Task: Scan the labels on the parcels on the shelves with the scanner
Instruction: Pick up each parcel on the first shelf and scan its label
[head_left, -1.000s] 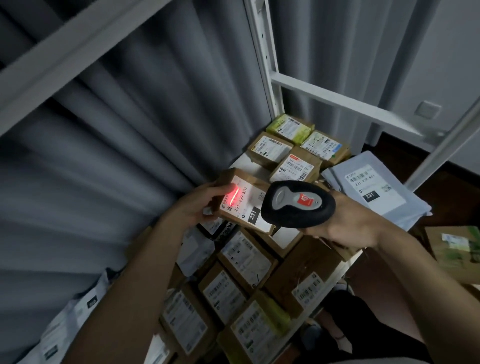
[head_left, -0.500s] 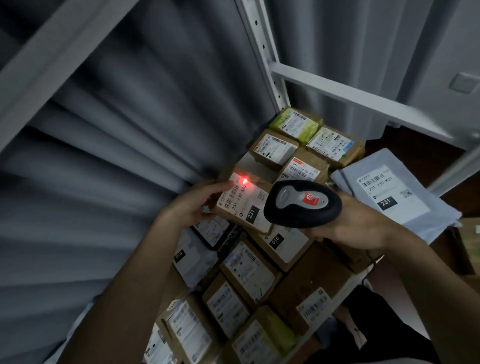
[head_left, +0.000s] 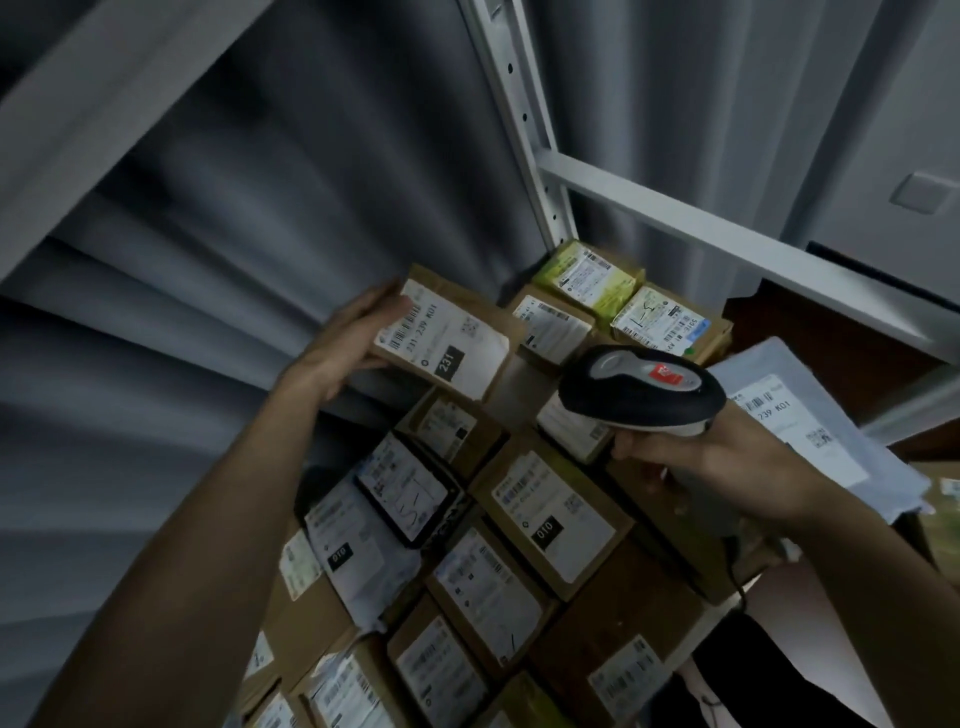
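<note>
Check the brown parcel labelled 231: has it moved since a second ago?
Yes. The left hand has lifted the 231 parcel up and back toward the grey curtain, away from the 010 parcel beneath it.

Brown cardboard parcel (head_left: 447, 338) up front, white label (head_left: 441, 340) with black barcode stripes and a black "231" block. The scanner (head_left: 641, 392) is glossy black with a grey top panel and a red patch. Behind it, a yellow-green parcel (head_left: 589, 273), a pale grey mailer bag (head_left: 810, 431), white shelf frame (head_left: 524, 130), grey pleated curtain (head_left: 234, 234).
</note>
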